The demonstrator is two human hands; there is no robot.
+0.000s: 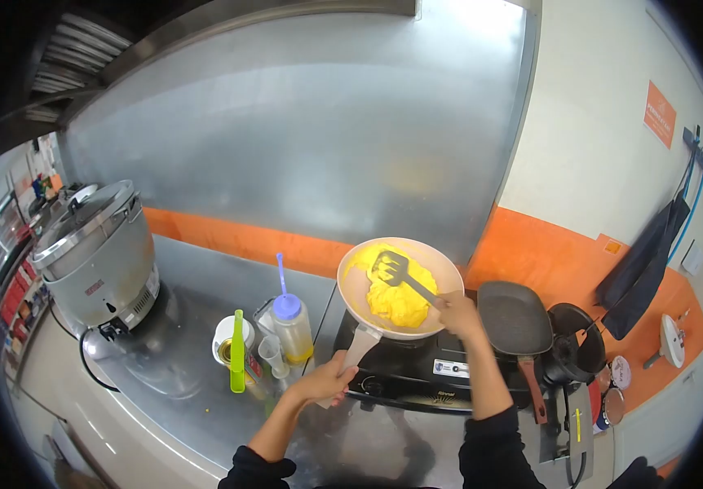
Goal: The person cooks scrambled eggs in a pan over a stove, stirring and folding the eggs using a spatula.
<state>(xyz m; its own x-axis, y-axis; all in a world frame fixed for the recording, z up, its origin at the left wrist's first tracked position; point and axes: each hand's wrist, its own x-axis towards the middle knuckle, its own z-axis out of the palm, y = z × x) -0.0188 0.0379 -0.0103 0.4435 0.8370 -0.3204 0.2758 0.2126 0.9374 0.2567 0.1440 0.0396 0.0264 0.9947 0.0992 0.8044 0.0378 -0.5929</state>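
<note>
Your left hand [327,381] is clamped on the handle [361,346], your right hand [459,316] on the spatula [418,287]; egg [404,303] lies in the pan [356,295] over the stove [404,367]. Overtilting could spill it.

Head-worn camera, single view: a wide-angle outlook from above the person's dark sleeves [494,452], facing forward and down. The frying pan [355,295] appears near, just right of centre; the bench [205,273] spreads below and left; the steel wall panel [311,147] rises beyond. Straight edges bow, and darkness rounds the corners.
</note>
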